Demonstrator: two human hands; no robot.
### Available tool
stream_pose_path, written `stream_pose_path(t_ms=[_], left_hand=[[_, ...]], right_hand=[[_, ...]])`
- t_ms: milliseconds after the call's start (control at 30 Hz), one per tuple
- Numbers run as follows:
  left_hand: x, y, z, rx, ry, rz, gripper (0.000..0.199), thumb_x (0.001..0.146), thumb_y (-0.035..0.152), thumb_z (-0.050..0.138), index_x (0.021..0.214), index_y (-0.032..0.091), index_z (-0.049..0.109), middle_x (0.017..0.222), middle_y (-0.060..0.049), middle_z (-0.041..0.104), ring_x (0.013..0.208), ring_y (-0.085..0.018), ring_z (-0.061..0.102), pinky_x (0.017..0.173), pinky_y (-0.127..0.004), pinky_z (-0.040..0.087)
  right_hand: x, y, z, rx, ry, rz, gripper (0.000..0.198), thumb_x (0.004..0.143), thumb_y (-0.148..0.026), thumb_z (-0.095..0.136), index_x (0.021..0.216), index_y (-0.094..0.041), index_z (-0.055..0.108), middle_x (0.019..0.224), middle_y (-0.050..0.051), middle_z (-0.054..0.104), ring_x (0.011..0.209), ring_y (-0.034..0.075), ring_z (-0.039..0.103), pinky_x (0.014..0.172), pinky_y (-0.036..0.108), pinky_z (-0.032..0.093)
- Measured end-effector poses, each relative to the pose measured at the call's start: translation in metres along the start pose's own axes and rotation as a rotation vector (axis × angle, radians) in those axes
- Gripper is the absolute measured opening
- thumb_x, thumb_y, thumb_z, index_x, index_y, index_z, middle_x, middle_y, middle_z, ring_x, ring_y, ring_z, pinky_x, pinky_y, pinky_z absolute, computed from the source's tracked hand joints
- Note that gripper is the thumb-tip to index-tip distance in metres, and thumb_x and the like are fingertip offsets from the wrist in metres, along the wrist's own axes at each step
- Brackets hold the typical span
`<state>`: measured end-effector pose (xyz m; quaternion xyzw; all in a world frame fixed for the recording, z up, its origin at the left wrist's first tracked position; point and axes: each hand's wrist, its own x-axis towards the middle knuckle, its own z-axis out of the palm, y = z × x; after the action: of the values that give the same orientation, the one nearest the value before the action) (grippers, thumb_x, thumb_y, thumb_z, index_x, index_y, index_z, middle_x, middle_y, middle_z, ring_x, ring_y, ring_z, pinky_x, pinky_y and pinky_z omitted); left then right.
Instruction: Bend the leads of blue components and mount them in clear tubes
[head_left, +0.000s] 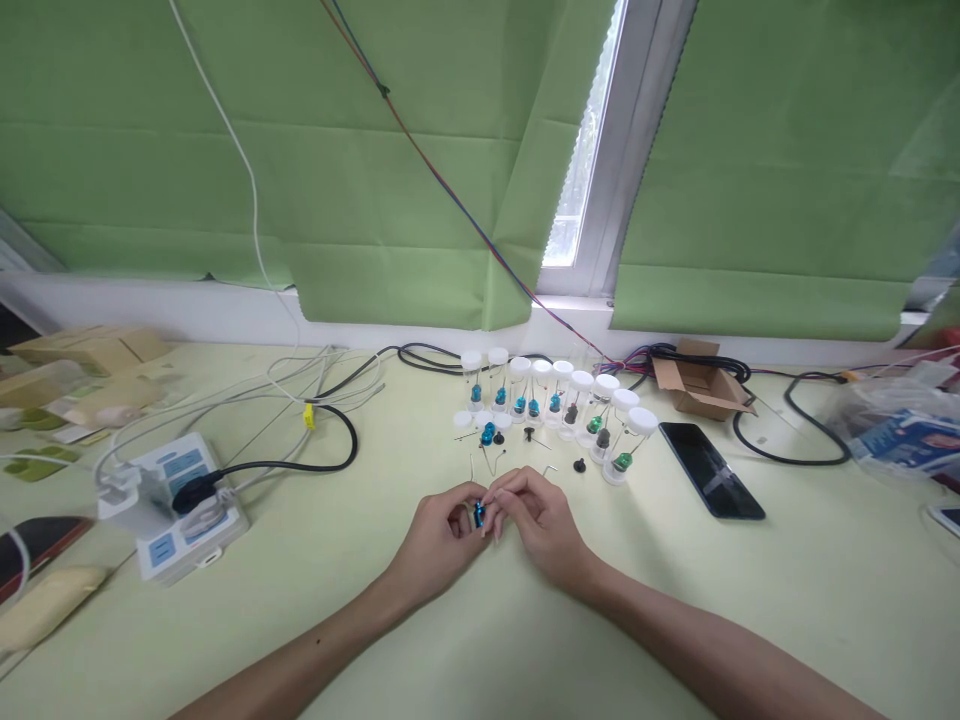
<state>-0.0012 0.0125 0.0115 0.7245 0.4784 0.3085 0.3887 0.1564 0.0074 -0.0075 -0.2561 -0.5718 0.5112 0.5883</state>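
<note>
Taking the clock from the middle of the view, a dark phone (712, 472) lies towards four o'clock on the pale green tabletop (795, 600). At three, an open cardboard box (701, 402) sits beside coiled black cable (795, 458), with a clear plastic bag (874, 412) farther out. Towards eight, a white power strip (159, 552) holds a black plug (196, 493). Green blinds (150, 150) hang at ten and two, flanking a bright window (574, 190) at one.

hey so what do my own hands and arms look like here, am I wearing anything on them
Your left hand and right hand are bare, with no gloves or rings visible. No sleeve, watch or bracelet shows on the left forearm or right forearm. The left forearm bears one small spot.
</note>
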Motion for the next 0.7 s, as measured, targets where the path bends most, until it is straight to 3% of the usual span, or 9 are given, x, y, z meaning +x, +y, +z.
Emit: stream_pose_path(t_ms=[233,700], left_hand=[[-0.0008,0.0026,0.0011,0.006,-0.001,0.026,0.006,0.072,0.020,0.057,0.072,0.018,0.062,0.057,0.005,0.044,0.053,-0.009,0.035,0.049,-0.019,0.029],[-0.0005,0.0034,0.0014,0.006,0.012,0.012,0.008,0.071,0.020,0.055,0.073,0.018,0.063,0.057,0.005,0.046,0.053,-0.009,0.036,0.049,-0.019,0.030]], right_hand=[[0.0010,-0.0008,0.0000,-0.042,-0.032,0.046,0.020,0.092,-0.034,0.054,0.081,-0.017,0.058,0.085,0.005,0.063,0.062,0.013,0.062,0.059,0.030,0.055],[0.0008,0.0029,-0.0012,-0.053,-0.017,0.039,0.019,0.093,-0.032,0.054,0.082,-0.018,0.058,0.082,0.004,0.063,0.063,0.013,0.063,0.058,0.029,0.053]])
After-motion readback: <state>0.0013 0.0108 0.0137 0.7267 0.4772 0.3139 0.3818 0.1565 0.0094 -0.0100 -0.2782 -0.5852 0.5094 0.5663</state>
